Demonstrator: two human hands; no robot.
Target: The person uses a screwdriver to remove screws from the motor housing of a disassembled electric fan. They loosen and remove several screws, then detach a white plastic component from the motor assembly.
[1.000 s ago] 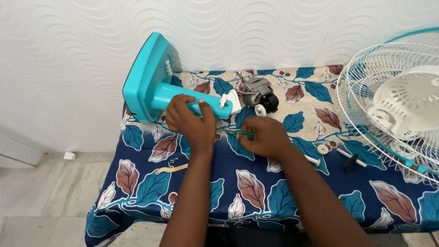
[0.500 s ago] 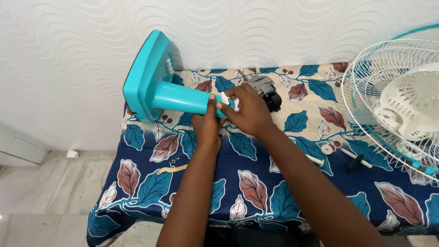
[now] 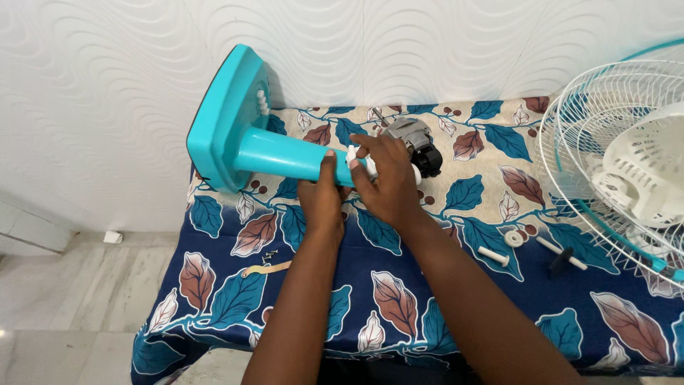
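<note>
- The table (image 3: pixel 235 299), covered with a dark blue cloth printed with teal and brown leaves, carries a fan taken well apart; nothing looks joined back together yet.
- The white wire fan guard (image 3: pixel 605 142), with a white ribbed plastic housing in its middle, lies at the right edge, well apart from the hands.
- The turquoise plastic fan stand (image 3: pixel 246 146) lies on its side, its square base tilted up by the wall and its neck pointing right.
- The grey metal fan motor (image 3: pixel 412 139) with a black end sits just beyond the neck's white plastic joint (image 3: pixel 354 155), apparently joined only by thin wires.
- The left hand (image 3: pixel 322 196) comes from below, wrist straight, curled around the neck's end, thumb up against it.
- The right hand (image 3: pixel 385 182) arches across, fingers bent and closed over the joint, beside the motor; whether it pinches something small cannot be told.
- Loose white plastic pegs (image 3: pixel 493 255), a black-collared pin, a pale brass-coloured strip (image 3: pixel 265 269) and small dark screws (image 3: pixel 269 253) lie unfitted on the cloth.
</note>
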